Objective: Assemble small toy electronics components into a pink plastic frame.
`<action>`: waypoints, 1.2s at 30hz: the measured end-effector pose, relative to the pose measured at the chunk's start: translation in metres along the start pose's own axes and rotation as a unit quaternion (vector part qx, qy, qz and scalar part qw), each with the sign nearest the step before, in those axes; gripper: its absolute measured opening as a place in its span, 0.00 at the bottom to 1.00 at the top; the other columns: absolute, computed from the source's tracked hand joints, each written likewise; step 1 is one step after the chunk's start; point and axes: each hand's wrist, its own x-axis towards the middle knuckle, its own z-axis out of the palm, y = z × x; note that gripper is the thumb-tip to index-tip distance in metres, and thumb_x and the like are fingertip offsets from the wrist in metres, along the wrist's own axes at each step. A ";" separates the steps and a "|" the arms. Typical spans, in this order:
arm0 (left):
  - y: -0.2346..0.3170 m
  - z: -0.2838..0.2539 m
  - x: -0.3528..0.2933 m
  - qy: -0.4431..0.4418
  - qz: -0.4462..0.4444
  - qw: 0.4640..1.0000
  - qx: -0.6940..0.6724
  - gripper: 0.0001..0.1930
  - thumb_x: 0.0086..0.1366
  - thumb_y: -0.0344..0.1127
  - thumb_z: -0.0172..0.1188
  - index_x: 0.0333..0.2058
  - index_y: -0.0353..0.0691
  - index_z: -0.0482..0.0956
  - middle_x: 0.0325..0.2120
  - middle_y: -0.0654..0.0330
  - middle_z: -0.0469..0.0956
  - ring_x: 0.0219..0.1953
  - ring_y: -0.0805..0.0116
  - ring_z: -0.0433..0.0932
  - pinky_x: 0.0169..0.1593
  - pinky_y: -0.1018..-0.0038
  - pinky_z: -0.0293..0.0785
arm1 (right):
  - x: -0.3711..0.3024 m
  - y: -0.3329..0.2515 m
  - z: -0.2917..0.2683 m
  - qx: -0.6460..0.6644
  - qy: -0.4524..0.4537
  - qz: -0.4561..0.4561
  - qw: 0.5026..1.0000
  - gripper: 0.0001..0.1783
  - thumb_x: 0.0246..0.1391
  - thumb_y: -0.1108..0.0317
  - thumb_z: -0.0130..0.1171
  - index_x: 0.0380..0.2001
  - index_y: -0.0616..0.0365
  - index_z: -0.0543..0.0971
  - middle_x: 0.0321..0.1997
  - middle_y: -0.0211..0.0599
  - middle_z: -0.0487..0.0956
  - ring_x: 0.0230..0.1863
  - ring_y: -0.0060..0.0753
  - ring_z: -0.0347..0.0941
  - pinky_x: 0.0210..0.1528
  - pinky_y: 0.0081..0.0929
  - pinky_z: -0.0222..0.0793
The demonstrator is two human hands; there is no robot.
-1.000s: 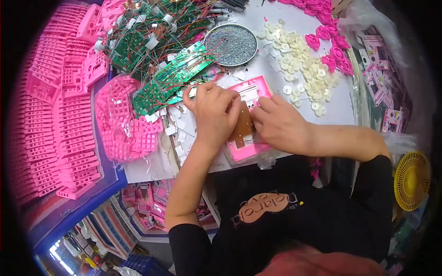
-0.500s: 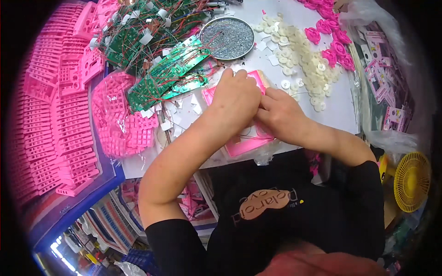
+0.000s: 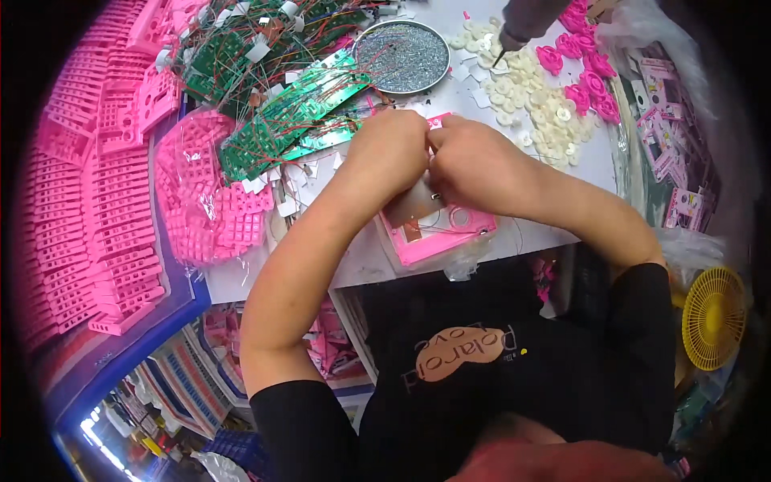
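Both my hands bend over a pink plastic case (image 3: 419, 250) near the table's front edge. My left hand (image 3: 391, 151) is curled over the case's far left part, its fingertips hidden beneath it. Closed and touching it from the right, my right hand (image 3: 475, 163) has its thumb and fingers drawn together; whatever they pinch is out of sight. Inside the case a grey metal-like plate (image 3: 414, 207) and a round pink ring show below my hands. Clear plastic wrap (image 3: 462, 267) sticks out at the near edge.
Green circuit boards (image 3: 293, 120) with wires lie far left, beside a round tin of small metal parts (image 3: 401, 58). White discs (image 3: 534, 104) and pink rose-shaped pieces (image 3: 590, 72) spread to the right. A power screwdriver (image 3: 528, 22) hangs above them. Pink housings (image 3: 120, 217) stack at left.
My hands have shifted slightly left on the case, uncovering more of its near part and the grey plate. The power screwdriver has come into view at the top.
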 end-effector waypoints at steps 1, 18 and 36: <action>0.000 0.003 0.002 0.003 -0.007 0.999 0.032 0.06 0.53 0.32 0.68 0.29 0.37 0.85 0.27 0.47 0.83 0.33 0.48 0.83 0.41 0.57 0.78 | 0.004 0.000 0.000 -0.007 -0.020 -0.008 1.000 0.05 0.43 0.69 0.63 0.18 0.57 0.82 0.28 0.46 0.82 0.33 0.52 0.80 0.36 0.46 0.77; -0.010 0.007 -0.008 0.032 0.086 0.996 0.011 0.08 0.62 0.32 0.56 0.34 0.36 0.82 0.29 0.44 0.82 0.35 0.42 0.82 0.41 0.51 0.77 | 0.001 -0.004 -0.021 0.057 -0.078 0.062 0.993 0.08 0.45 0.66 0.65 0.25 0.60 0.82 0.26 0.42 0.81 0.34 0.50 0.79 0.42 0.45 0.76; -0.007 0.027 -0.048 0.168 0.109 0.973 -0.116 0.09 0.58 0.26 0.59 0.38 0.37 0.81 0.37 0.51 0.76 0.41 0.47 0.77 0.46 0.57 0.75 | -0.025 0.008 0.025 0.091 0.167 0.022 0.981 0.10 0.48 0.73 0.65 0.35 0.57 0.78 0.41 0.38 0.77 0.45 0.49 0.71 0.46 0.39 0.71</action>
